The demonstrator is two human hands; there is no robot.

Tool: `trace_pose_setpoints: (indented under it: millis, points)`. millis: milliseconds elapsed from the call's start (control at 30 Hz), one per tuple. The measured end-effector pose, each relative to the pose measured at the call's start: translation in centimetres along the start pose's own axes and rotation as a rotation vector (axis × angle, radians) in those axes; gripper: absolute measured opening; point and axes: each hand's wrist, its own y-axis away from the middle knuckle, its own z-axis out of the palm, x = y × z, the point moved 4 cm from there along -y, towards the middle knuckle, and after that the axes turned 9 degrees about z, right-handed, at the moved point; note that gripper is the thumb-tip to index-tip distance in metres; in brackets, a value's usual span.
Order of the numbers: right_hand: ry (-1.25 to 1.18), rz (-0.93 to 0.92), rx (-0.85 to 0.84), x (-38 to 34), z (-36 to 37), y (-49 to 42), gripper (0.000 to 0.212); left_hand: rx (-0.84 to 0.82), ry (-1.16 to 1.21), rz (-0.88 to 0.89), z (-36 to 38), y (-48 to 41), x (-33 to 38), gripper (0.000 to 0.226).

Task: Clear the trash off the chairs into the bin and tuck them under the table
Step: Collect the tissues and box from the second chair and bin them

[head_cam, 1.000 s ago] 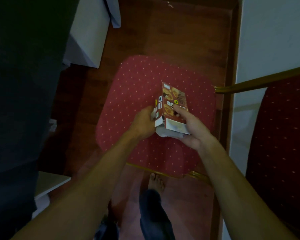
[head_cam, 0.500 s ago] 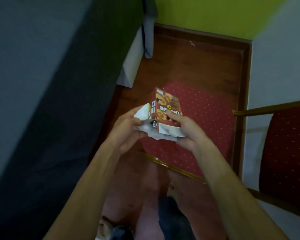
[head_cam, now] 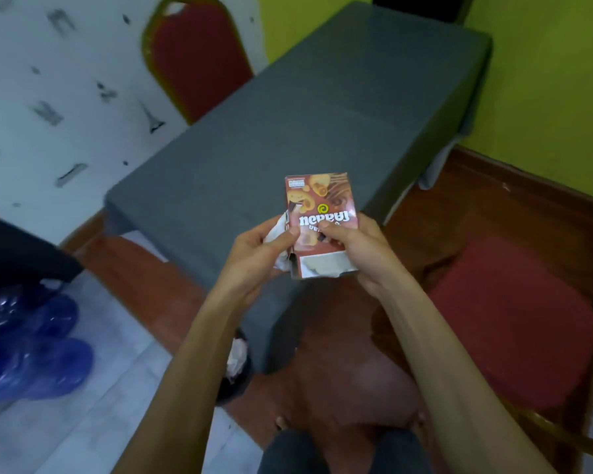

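Bare foot point(head_cam: 283, 422) at bottom centre, on the red-brown floor. Bin point(head_cam: 235, 367) lower centre, mostly behind left forearm, white paper inside. Red chair seat point(head_cam: 514, 319) at right, bare. Centre frame: left hand point(head_cam: 257, 254) clenched around crumpled white paper point(head_cam: 275, 230), thumb pressing the left edge of the snack box point(head_cam: 320, 227). Right hand point(head_cam: 360, 248) grasps the box's right side, thumb on its front. Box upright, print upside down. Grey table point(head_cam: 322, 107) behind. Second red chair point(head_cam: 192, 59) upper left.

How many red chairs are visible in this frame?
2: one red chair stands at the table's far left side; another chair sits at right, untucked. Others may be out of view.
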Motion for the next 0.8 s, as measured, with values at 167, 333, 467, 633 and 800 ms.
trace_pose_setpoints:
  millis: [167,333,467,633,800]
  points:
    - [0.130,0.051,-0.109,2.8,12.8,1.1,0.031,0.179,0.043,-0.002,-12.3,3.8,-0.1,0.030]
    - [0.352,0.073,-0.167,8.4,21.1,1.1,0.033,0.369,0.139,-0.074,-20.3,7.2,-5.4,0.031]
    - [0.573,0.125,-0.219,14.8,24.8,-0.3,0.046,0.499,0.226,-0.205,-24.2,9.8,-11.1,0.030]
    - [0.822,0.178,-0.258,22.2,26.9,-2.0,0.047,0.649,0.250,-0.364,-27.4,11.1,-19.2,0.031]
    - [1.052,0.004,-0.209,31.4,28.0,-7.0,0.059,0.778,0.177,-0.430,-28.9,9.5,-29.0,0.020]
